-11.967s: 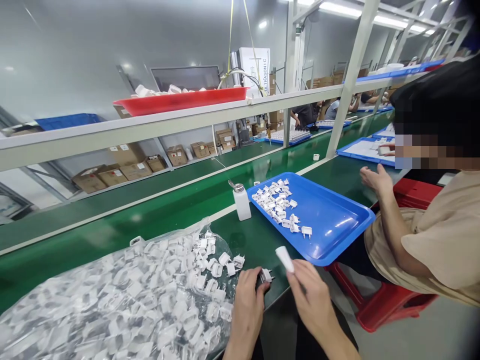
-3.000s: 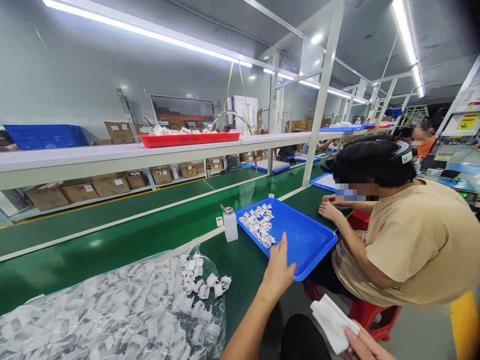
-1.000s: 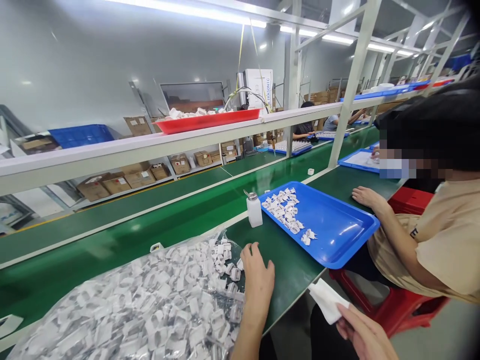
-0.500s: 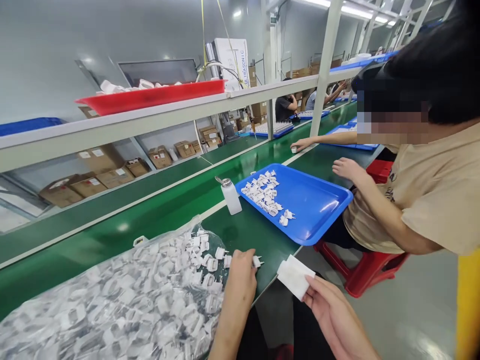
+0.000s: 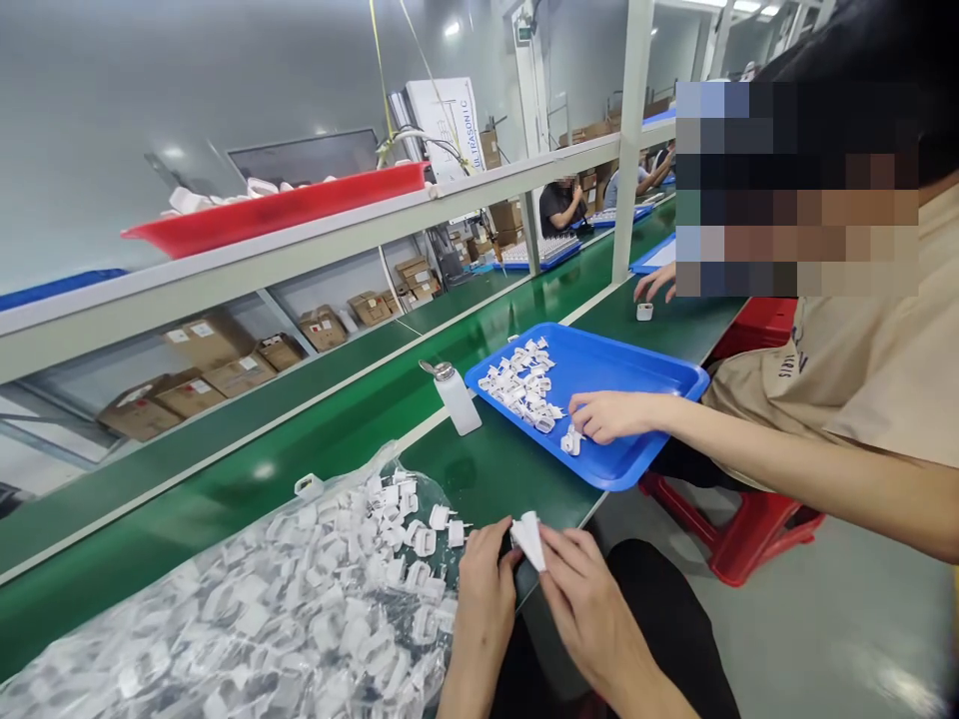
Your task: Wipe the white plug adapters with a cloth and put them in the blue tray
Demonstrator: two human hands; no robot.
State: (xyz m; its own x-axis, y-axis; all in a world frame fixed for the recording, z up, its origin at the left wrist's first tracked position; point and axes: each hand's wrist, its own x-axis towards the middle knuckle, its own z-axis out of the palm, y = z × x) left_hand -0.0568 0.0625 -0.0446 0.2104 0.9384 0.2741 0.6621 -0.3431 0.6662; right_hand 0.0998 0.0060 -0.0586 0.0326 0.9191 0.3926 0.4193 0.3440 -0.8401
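My left hand is closed on a small white plug, most of which its fingers and the cloth hide. My right hand pinches a folded white wiping cloth and holds it against the plug, in front of the table edge. Left of my hands, a clear plastic bag full of white plugs lies on the green table, and several loose plugs have spilled at its mouth. Beyond them stands a white pump bottle with a metal top.
A blue tray holds a heap of white plugs. A co-worker's hand reaches into it from the right; their other hand is near a white housing. A red tray rests on the shelf above.
My right hand has brought the cloth left against the plug in my left hand, and the cloth is now folded around. A co-worker's hand has moved into the blue tray.
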